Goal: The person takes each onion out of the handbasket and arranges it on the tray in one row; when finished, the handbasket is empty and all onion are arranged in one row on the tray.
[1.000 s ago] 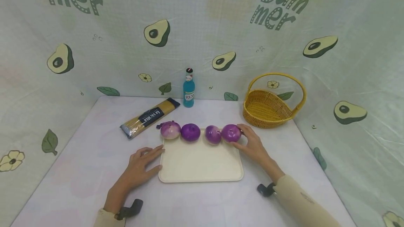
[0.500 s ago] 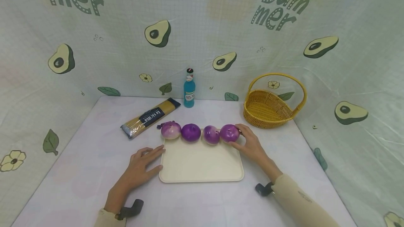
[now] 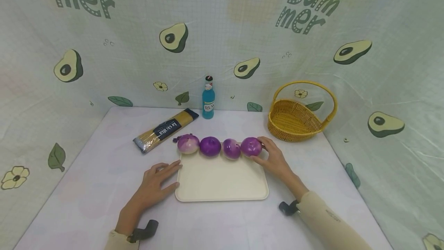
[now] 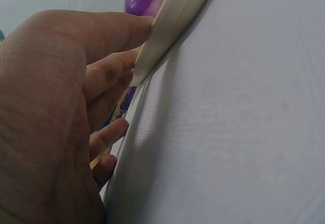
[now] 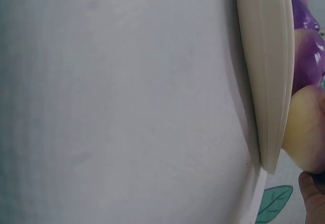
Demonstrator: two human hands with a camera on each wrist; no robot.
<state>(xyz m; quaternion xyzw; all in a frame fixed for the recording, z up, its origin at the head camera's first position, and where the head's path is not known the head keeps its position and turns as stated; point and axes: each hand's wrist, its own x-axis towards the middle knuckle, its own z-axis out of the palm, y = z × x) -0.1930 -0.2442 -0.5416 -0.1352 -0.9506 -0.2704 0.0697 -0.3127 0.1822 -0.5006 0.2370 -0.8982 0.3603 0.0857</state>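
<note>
Several purple onions line the back edge of a cream tray point(image 3: 222, 184). From left to right they are a pale-sided onion point(image 3: 188, 144), a dark onion point(image 3: 210, 146), a streaked onion point(image 3: 231, 149) and a bright purple onion point(image 3: 251, 147). My right hand point(image 3: 274, 160) holds that last one from its right side, thumb in front and fingers behind. In the right wrist view only a thumb tip point(image 5: 311, 196) shows by the onion's pale side point(image 5: 304, 132). My left hand point(image 3: 154, 186) touches the tray's left edge, fingers extended; the left wrist view shows its fingertips at the rim point(image 4: 167, 23).
Behind the tray, to the left, lies a pack of spaghetti point(image 3: 165, 130). A blue bottle point(image 3: 208, 101) stands upright at the back of the table. The yellow wicker basket point(image 3: 295, 120) with a tall handle is at the back right. A printed cloth point(image 3: 215, 30) hangs behind.
My right hand has moved slightly left with the bright purple onion, and the streaked onion has shifted left too, nearer the dark onion. My left hand stays at the tray's edge.
</note>
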